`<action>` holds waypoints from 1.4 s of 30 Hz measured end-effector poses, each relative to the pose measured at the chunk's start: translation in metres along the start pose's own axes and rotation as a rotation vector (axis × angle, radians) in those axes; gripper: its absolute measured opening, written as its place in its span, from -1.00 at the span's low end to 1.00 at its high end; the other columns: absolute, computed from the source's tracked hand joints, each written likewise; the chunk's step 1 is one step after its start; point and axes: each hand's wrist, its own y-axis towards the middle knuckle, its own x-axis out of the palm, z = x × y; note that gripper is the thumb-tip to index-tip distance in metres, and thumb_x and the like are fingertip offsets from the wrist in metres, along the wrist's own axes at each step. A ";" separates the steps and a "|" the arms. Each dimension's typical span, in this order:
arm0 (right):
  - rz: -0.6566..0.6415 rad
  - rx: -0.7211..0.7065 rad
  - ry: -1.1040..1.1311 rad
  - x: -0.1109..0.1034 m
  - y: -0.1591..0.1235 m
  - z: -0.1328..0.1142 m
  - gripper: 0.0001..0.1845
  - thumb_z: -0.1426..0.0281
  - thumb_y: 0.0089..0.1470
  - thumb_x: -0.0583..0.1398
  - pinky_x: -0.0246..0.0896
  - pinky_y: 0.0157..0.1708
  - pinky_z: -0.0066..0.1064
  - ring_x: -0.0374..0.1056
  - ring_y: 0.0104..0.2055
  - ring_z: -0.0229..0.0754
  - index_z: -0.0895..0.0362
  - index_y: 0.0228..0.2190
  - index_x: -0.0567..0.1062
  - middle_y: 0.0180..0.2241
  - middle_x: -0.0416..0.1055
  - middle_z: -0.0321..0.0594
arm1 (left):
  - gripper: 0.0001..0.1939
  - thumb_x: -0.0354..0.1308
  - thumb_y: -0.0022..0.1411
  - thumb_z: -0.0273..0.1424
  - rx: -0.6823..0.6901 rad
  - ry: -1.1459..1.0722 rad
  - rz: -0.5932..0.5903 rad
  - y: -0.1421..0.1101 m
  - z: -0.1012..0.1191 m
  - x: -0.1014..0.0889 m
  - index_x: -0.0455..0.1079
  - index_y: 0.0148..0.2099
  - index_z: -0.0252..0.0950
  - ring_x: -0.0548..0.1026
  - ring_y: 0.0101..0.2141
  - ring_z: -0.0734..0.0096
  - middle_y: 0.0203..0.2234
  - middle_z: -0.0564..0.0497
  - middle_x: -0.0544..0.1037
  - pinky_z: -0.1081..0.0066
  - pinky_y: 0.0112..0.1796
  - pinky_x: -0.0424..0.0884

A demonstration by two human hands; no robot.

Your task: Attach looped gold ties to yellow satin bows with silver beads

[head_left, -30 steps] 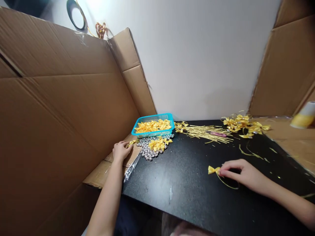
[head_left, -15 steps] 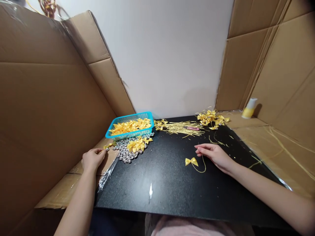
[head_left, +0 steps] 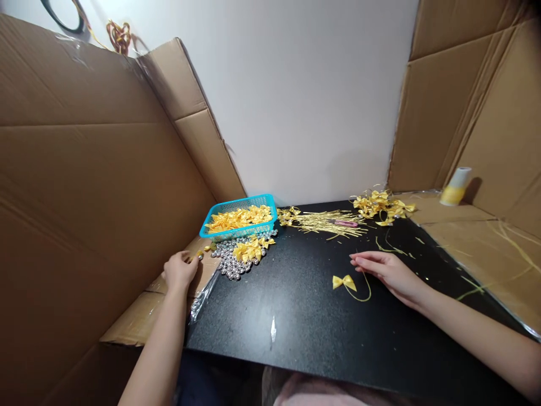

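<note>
Yellow bow lies on the table, its cord pinched in the right hand — left hand at a silver bead, grip on it indeterminable

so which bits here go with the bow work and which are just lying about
Likely in use:
- yellow satin bow, its thin gold cord in the right hand
- shiny silver beads
- turquoise plastic basket of yellow bows
- straight gold strands

Probably just lying about:
- knotted orange-brown cord
- small yellowish scraps on the black table
</note>
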 end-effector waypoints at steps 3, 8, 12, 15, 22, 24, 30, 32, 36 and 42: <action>0.010 0.009 -0.011 -0.001 0.000 0.000 -0.56 0.12 -0.33 0.44 0.39 -0.15 -0.27 0.46 -0.27 -0.14 0.11 -0.37 0.66 -0.27 0.59 -0.09 | -0.60 0.11 0.12 -0.20 0.193 -0.032 0.051 -0.015 0.020 -0.015 0.43 -0.04 -0.27 0.35 0.05 0.01 0.00 -0.17 0.45 0.16 0.01 0.27; 0.029 -0.001 -0.048 -0.001 0.001 0.001 -0.50 0.07 -0.36 0.44 0.40 -0.20 -0.27 0.45 -0.28 -0.11 0.13 -0.36 0.66 -0.28 0.58 -0.06 | -0.74 0.17 0.15 -0.14 0.927 -0.157 -0.471 -0.057 0.045 -0.029 0.50 -0.28 -0.21 0.45 -0.20 0.22 -0.28 -0.04 0.54 0.31 -0.14 0.34; 0.028 -0.019 -0.079 -0.001 0.000 0.001 -0.46 0.04 -0.37 0.43 0.39 -0.21 -0.26 0.45 -0.29 -0.10 0.15 -0.36 0.66 -0.33 0.58 -0.05 | -0.76 0.14 0.21 -0.20 0.924 -0.165 -0.471 -0.074 0.042 -0.018 0.55 -0.29 -0.21 0.48 -0.28 0.26 -0.35 -0.05 0.56 0.32 -0.20 0.36; 0.019 -0.040 -0.109 0.000 -0.002 -0.001 -0.46 0.03 -0.37 0.42 0.38 -0.21 -0.24 0.46 -0.32 -0.10 0.16 -0.36 0.66 -0.38 0.58 -0.07 | -0.74 0.11 0.23 -0.21 0.906 -0.223 -0.487 -0.073 0.035 -0.009 0.57 -0.31 -0.20 0.50 -0.32 0.27 -0.39 -0.05 0.57 0.34 -0.24 0.39; -0.125 -0.228 -0.318 0.020 -0.017 -0.006 -0.61 0.07 -0.07 0.27 0.36 -0.29 -0.30 0.47 -0.36 -0.11 0.16 -0.41 0.62 -0.45 0.56 -0.16 | -0.68 0.13 0.16 -0.10 0.600 -0.588 -0.454 -0.089 0.074 -0.022 0.50 -0.33 -0.25 0.52 -0.41 0.28 -0.45 -0.04 0.61 0.35 -0.35 0.40; -0.191 -0.279 -0.371 0.028 -0.023 -0.007 -0.65 0.12 0.03 0.22 0.31 -0.34 -0.36 0.43 -0.40 -0.16 0.17 -0.44 0.58 -0.48 0.53 -0.18 | -0.66 0.13 0.17 -0.09 0.496 -0.821 -0.623 -0.113 0.109 -0.029 0.45 -0.24 -0.27 0.49 -0.49 0.35 -0.54 0.01 0.56 0.42 -0.45 0.38; -0.240 -0.482 -0.535 0.033 -0.034 -0.007 -0.57 0.17 0.19 0.07 0.11 -0.44 -0.44 0.23 -0.52 -0.28 0.15 -0.61 0.38 -0.61 0.32 -0.32 | -0.61 0.29 0.04 -0.07 0.241 -1.221 -1.191 -0.183 0.212 -0.030 0.42 -0.36 -0.34 0.40 -0.61 0.52 -0.62 0.04 0.52 0.48 -0.50 0.34; -0.201 -0.519 -0.543 0.031 -0.033 -0.006 -0.54 0.17 0.20 0.06 0.05 -0.46 -0.44 0.15 -0.54 -0.30 0.13 -0.65 0.29 -0.63 0.24 -0.35 | -0.58 0.32 0.00 -0.08 0.160 -1.281 -1.273 -0.193 0.226 -0.025 0.47 -0.31 -0.37 0.43 -0.59 0.51 -0.58 0.01 0.55 0.48 -0.48 0.36; -0.168 -0.535 -0.528 0.029 -0.029 -0.005 -0.55 0.18 0.20 0.04 -0.02 -0.50 -0.45 0.08 -0.55 -0.31 0.12 -0.65 0.21 -0.64 0.15 -0.37 | -0.57 0.41 -0.07 -0.20 0.116 -1.301 -1.340 -0.198 0.227 -0.019 0.53 -0.19 -0.38 0.50 -0.50 0.47 -0.47 -0.05 0.62 0.46 -0.39 0.40; -0.224 -0.532 -0.576 0.034 -0.030 -0.006 -0.56 0.23 0.21 0.02 -0.04 -0.49 -0.44 0.07 -0.54 -0.31 0.11 -0.66 0.16 -0.63 0.11 -0.38 | -0.65 0.45 -0.13 -0.31 0.180 -1.300 -1.358 -0.206 0.222 -0.018 0.58 -0.27 -0.38 0.47 -0.54 0.51 -0.55 -0.01 0.61 0.49 -0.43 0.40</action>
